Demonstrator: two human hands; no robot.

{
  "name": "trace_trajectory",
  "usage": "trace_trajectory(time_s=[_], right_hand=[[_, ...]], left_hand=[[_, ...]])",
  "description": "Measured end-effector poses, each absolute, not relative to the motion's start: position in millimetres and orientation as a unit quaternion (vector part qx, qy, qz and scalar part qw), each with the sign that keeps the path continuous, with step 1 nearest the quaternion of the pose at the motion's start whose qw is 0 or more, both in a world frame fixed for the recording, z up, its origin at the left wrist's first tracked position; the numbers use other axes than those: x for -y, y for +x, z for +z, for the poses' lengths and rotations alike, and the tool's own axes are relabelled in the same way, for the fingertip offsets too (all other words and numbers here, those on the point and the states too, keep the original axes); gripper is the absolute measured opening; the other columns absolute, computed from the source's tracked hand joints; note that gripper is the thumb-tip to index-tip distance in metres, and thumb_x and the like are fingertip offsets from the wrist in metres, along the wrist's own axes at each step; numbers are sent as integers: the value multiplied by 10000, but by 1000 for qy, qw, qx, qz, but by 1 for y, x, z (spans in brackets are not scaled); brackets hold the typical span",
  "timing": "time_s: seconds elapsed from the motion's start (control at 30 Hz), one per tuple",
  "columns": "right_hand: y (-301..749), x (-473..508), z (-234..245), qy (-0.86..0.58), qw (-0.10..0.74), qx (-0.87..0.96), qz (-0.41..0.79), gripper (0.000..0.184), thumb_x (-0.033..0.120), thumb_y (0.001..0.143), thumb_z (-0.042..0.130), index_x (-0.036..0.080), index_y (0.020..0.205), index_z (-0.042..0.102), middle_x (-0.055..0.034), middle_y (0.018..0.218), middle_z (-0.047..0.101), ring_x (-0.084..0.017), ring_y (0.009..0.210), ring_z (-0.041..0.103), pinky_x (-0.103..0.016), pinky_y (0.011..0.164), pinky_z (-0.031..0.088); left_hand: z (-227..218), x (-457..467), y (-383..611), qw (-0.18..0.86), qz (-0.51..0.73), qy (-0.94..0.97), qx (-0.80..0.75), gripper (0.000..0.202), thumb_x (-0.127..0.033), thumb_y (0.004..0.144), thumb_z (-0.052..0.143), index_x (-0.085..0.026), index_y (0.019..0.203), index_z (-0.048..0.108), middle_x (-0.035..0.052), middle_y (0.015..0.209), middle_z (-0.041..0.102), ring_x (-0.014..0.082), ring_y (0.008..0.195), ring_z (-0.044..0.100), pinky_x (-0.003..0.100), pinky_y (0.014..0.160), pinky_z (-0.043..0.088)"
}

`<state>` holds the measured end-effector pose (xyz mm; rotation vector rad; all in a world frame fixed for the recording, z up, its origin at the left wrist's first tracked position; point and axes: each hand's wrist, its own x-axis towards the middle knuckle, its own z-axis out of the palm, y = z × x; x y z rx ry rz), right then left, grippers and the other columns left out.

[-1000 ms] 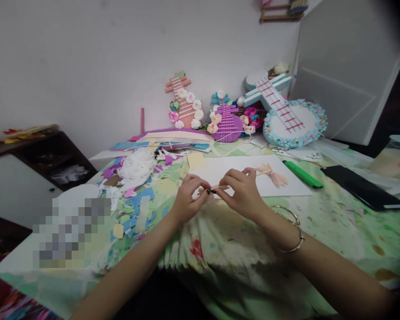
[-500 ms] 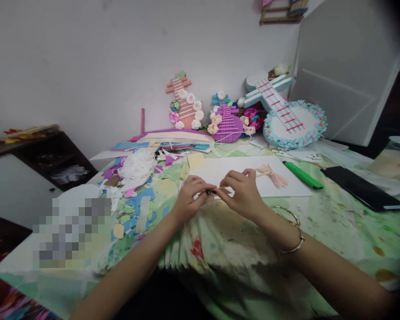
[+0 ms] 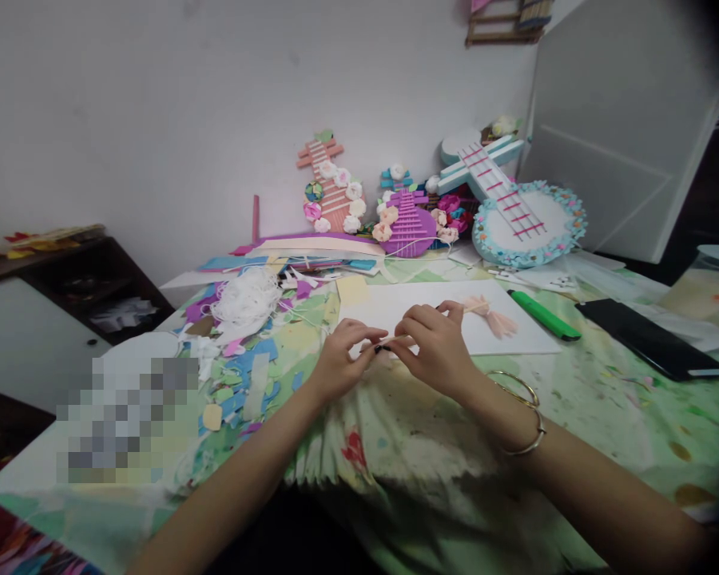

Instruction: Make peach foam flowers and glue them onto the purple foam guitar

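Above the near edge of a white board [image 3: 515,345], my left hand [image 3: 346,359] and my right hand [image 3: 434,347] meet with fingers pinched. Between their fingertips runs a thin pale peach strip [image 3: 403,341], partly hidden by the fingers; its material is too small to make out. Dark nails show where the thumbs come together. A peach tassel-like bundle [image 3: 498,321] lies on the board just beyond my right hand, its narrow end pointing toward that hand. Two gold bangles circle my right wrist.
Paper scraps [image 3: 240,391] and a heap of white string [image 3: 248,299] lie to the left. A green utility knife [image 3: 545,315] and a black phone [image 3: 653,337] rest at right. Flower-trimmed model instruments, including a purple one [image 3: 411,228] and a light blue one [image 3: 533,224], lean at the wall.
My fingertips have shifted slightly and the thumbs now sit closer together over the strip. Both hands stay in nearly the same place.
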<state>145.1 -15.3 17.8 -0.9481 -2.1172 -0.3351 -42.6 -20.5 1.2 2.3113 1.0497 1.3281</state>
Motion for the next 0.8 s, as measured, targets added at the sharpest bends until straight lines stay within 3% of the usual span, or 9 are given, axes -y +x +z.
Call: trace_trajectory(time_s=[0.23,0.43,0.8], right_hand=[[146,16,18,-368,398,828,-143,174,304,856,551,172,747,582,-14,782,609,-152,760,511,-372,811,192],[145,16,18,-390,378,828,-137,186,346,851,554,170,807,593,-39,839,605,-167,796,510,-357,780,197],[143,16,17,-406,371,822,-150,273,367,886,496,162,731,588,-38,742,593,-164,737,485,-348,738,191]], left_hand=[[3,26,-39,125,498,754,-409,162,-182,781,607,-190,942,630,47,858,642,173,844,583,325,785,472],[5,28,-38,18,508,760,-404,51,-171,793,598,-183,843,606,36,803,628,173,841,542,309,762,454],[1,27,-39,-31,491,779,-389,52,-217,818,592,-196,855,622,36,801,674,192,855,521,351,805,423]])
